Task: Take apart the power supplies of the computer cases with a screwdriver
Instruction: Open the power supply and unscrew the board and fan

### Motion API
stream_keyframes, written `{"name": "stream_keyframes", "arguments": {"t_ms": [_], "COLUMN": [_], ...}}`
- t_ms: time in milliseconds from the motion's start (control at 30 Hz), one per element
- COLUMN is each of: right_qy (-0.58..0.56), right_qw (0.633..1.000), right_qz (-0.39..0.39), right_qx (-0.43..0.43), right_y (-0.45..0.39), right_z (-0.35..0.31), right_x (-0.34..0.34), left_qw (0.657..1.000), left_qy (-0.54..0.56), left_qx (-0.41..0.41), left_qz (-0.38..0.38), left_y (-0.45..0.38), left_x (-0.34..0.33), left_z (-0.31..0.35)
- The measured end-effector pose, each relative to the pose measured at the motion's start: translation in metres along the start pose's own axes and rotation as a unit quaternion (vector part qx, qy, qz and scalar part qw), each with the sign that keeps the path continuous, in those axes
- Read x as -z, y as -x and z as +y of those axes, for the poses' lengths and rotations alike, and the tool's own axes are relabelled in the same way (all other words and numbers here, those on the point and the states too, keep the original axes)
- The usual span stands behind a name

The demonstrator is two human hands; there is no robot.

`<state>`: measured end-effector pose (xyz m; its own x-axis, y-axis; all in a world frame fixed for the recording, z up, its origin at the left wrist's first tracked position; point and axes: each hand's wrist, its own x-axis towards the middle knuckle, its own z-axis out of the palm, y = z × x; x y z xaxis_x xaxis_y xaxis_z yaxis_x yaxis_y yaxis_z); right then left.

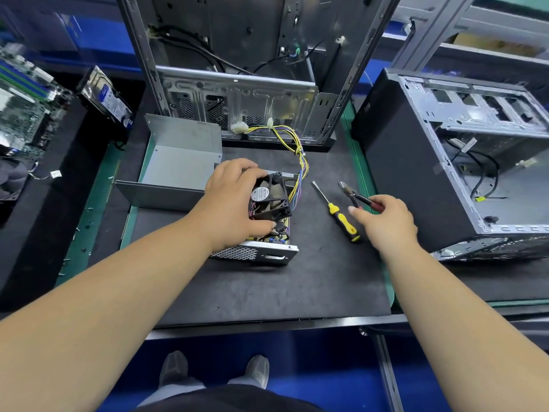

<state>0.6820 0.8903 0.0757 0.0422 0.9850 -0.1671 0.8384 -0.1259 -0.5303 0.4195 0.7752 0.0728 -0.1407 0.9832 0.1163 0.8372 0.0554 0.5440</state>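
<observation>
Here the opened power supply (261, 248) sits mid-surface (267, 292) on a black mat, its grey cover (178, 168) lying just behind and to the left. The left hand (234, 200) curls round the black fan (271, 197), tilted above the board. The right hand (386, 218) pinches the red handles of pliers (353, 194), whose jaws point away. A yellow-handled screwdriver (338, 212) lies between fan and pliers. Yellow wires (297, 144) run back to an upright computer case (243, 102); another case (445, 162) lies on its side at right.
</observation>
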Motion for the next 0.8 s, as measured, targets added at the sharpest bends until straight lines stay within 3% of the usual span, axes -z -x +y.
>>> {"name": "stream_keyframes", "arguments": {"t_ms": [267,433,567,667,733,800], "right_qy": [0.001,0.103,0.042,-0.022,-0.028,-0.007], "right_qw": [0.998,0.990,0.977,0.936,0.901,0.877], "right_qz": [0.029,-0.015,0.017,-0.127,-0.231,-0.286], "right_qx": [0.053,0.098,0.206,0.328,0.365,0.386], "right_y": [-0.035,-0.038,-0.005,0.016,0.026,0.031], "right_z": [-0.005,-0.005,-0.019,-0.037,-0.044,-0.048], "right_x": [-0.040,-0.044,-0.039,-0.037,-0.039,-0.043], "left_qw": [1.000,1.000,1.000,1.000,1.000,1.000], "left_qy": [0.005,0.000,0.000,-0.001,-0.004,-0.004], "left_qx": [-0.001,0.002,0.001,0.000,0.000,-0.003], "left_qz": [0.001,0.003,0.006,0.007,0.008,0.012], "left_y": [-0.001,-0.001,0.000,-0.001,0.000,-0.001], "left_x": [-0.001,-0.001,-0.001,-0.002,-0.002,-0.002], "left_z": [0.002,0.003,0.001,0.000,0.000,0.001]}}
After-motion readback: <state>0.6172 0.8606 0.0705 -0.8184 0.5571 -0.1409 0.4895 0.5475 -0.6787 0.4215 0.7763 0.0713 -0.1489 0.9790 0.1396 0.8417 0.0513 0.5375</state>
